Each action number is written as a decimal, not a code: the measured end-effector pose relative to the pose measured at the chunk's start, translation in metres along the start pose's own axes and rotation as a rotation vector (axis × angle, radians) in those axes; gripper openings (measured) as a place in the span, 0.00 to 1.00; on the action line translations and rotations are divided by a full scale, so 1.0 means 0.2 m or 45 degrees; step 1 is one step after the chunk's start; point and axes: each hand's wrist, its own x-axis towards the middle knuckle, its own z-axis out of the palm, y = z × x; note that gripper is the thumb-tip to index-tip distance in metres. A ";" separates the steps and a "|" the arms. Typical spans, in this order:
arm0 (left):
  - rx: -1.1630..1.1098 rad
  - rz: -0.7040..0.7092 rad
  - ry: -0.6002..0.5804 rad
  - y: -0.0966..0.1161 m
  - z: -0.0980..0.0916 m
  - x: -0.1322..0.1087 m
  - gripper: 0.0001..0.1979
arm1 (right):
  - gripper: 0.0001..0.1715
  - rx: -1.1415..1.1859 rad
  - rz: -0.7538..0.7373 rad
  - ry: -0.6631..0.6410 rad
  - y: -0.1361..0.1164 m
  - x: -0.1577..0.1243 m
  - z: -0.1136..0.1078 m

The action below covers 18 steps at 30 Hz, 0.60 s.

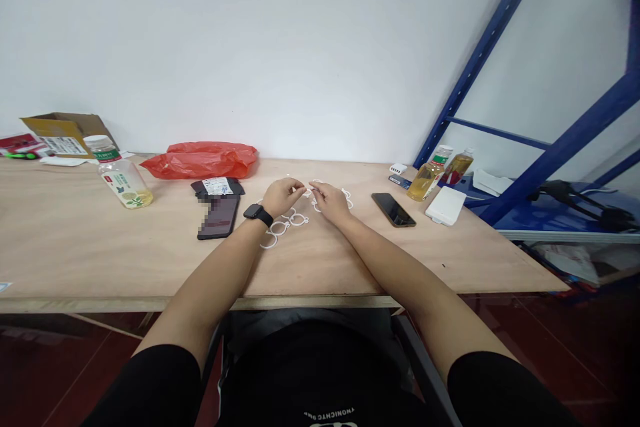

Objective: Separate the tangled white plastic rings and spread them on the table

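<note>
Black T-shirt fabric (320, 373) fills the bottom centre, worn by a person seated at a pale wooden table (310, 267). Both bare forearms reach forward over its edge, with a black watch (259, 213) on the left wrist.

Just beyond and beside that wrist, several thin white rings (287, 224) lie in a loose slanting row; more rings sit by the other hand. The left hand (281, 197) and right hand (332, 201) nearly meet, fingers bent inward, tips close together over a bit of white. Whether either pinches a ring is too small to tell.

Fine fingertip work on the rings seems to be the step in hand; the next move probably calls for a light, steady touch.

To the left lies a dark, partly pixelated device (223, 215); to the right, a smartphone (393, 210) and a white case (446, 205). Drink bottles stand towards either side. Farther back rest a crumpled red bag (205, 159) and an open carton (65, 137), before a plain white wall (300, 47).
</note>
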 end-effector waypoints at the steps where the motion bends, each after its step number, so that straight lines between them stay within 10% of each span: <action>1: 0.078 -0.023 -0.010 -0.02 -0.02 0.00 0.15 | 0.20 -0.058 0.007 -0.016 0.02 0.00 -0.01; 9: 0.142 -0.207 -0.413 -0.18 -0.05 -0.02 0.11 | 0.23 -0.320 0.228 -0.121 0.12 -0.01 -0.08; 14: 0.121 -0.152 -0.573 -0.20 0.00 -0.02 0.08 | 0.18 -0.187 -0.051 -0.158 0.03 -0.02 -0.04; 18: 0.182 -0.112 -0.422 -0.19 0.01 -0.02 0.08 | 0.14 -0.121 -0.277 -0.239 -0.02 -0.03 -0.01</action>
